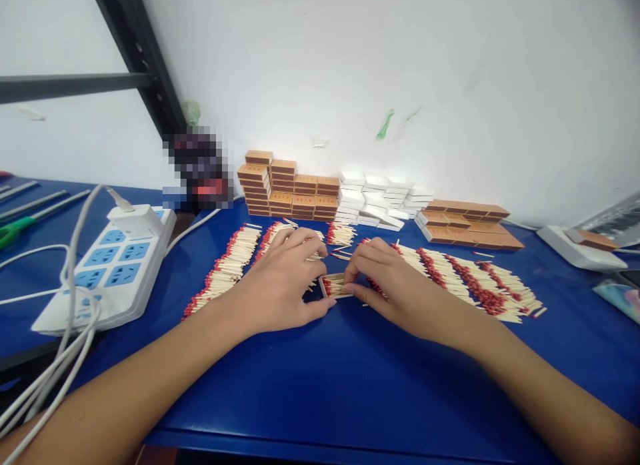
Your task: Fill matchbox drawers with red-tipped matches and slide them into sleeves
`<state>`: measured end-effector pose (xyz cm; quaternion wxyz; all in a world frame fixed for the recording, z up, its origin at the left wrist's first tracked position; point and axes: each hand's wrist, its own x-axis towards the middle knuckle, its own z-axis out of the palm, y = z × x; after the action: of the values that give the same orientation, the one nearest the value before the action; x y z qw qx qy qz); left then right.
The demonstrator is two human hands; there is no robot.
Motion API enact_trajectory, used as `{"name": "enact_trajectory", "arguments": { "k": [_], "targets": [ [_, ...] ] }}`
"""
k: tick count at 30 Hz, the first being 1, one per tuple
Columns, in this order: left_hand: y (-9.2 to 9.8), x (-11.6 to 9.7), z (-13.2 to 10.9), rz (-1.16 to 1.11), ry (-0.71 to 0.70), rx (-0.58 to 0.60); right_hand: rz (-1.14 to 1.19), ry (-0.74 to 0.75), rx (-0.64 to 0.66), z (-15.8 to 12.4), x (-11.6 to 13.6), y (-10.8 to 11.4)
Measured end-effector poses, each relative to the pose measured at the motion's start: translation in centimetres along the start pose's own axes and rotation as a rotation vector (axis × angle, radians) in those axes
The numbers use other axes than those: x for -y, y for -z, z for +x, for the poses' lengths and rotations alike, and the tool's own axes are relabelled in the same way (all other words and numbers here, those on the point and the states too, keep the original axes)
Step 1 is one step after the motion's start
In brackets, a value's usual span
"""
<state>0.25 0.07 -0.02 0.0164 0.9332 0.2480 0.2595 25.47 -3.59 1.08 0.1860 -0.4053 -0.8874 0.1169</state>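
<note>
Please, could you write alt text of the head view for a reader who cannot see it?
A person's left hand and right hand work at an open tray of matches on a blue table. Rows of red-tipped matches lie on both sides; behind, brown matchboxes and white box-like pieces stand stacked near a white wall.

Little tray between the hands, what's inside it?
Red-tipped matches lie inside the tray. The right hand covers its right end, so whatever is under there can't be seen.
</note>
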Motion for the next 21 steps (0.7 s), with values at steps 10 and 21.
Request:
{"name": "enact_trajectory", "arguments": {
  "k": [10,21],
  "targets": [
    [0.11,-0.01,0.02,-0.003,0.005,0.012,-0.037,0.039,0.003,-0.14,-0.13,0.44],
    [0.05,-0.02,0.06,-0.006,0.013,0.018,0.005,-0.008,0.016,-0.35,-0.91,0.72]
  ]
}}
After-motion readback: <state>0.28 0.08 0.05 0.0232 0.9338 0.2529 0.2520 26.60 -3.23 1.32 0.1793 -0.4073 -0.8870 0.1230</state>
